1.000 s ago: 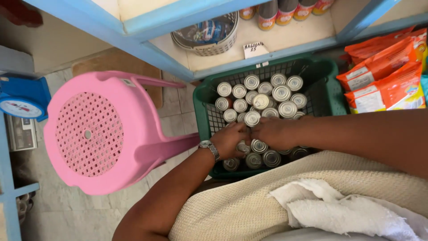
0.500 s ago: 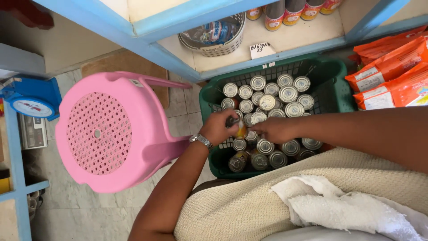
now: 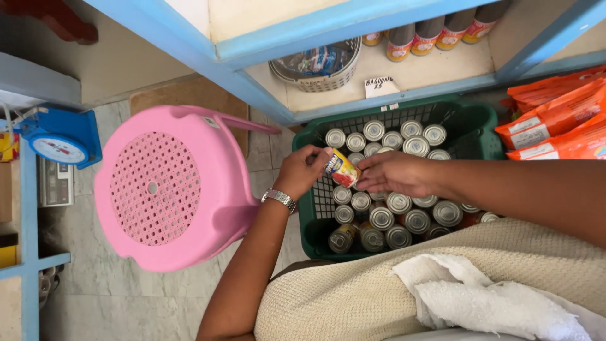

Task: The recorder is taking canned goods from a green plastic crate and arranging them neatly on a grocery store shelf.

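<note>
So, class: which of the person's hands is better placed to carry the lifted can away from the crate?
Probably the left hand: it grips the can, lifted above the green crate. The right hand only touches the can with its fingertips.

Single head cam, looks steeply down, close over green plastic crate of tin cans point(image 3: 468, 124); floor maybe slightly tilted.

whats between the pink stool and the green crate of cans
In the head view, the left hand and its watch-bearing wrist cross that gap above a strip of tiled floor, between the pink stool and green crate.
</note>
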